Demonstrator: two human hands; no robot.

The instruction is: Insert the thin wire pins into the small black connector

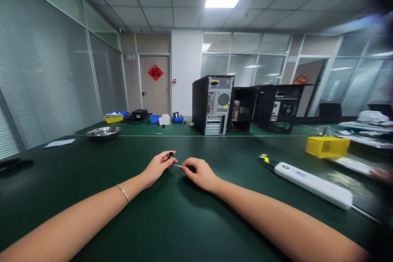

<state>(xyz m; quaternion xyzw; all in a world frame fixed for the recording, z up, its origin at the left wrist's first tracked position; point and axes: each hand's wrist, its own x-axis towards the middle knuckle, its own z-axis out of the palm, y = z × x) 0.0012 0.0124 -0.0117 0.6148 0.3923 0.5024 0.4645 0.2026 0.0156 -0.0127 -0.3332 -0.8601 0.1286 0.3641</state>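
Over the middle of the green table, my left hand (157,168) pinches a small black part with a bit of green (171,155) between thumb and fingers. Just to its right, my right hand (201,175) is closed with thumb and forefinger on a thin whitish stick (178,166). The stick points left toward the small part, close to my left thumb. Whether its tip touches the part I cannot tell. Both the part and the stick are too small to name more exactly.
Computer towers (219,106) stand at the back, right of centre. A white power strip (313,184) and a yellow bin (322,148) lie to the right; another person's hand (382,174) shows at that edge. A metal bowl (103,132) and paper (59,143) are at left.
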